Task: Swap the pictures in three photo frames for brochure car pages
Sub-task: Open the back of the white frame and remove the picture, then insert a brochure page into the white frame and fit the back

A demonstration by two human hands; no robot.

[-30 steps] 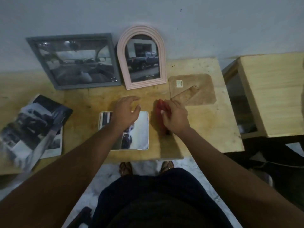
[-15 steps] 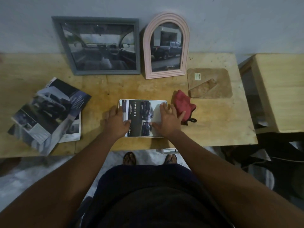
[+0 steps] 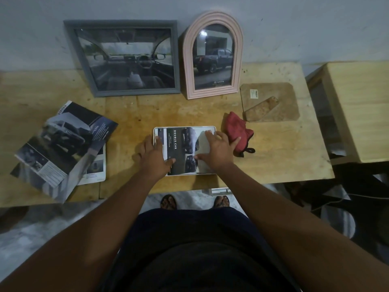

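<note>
While the white frame (image 3: 183,142) lies flat near the tabletop's (image 3: 273,157) front edge with a car page showing in it, the left hand (image 3: 154,159) rests over its left edge and the right hand (image 3: 219,148) presses its right side, fingers of both spread flat. A red cloth (image 3: 242,131) lies just beside the right hand.
</note>
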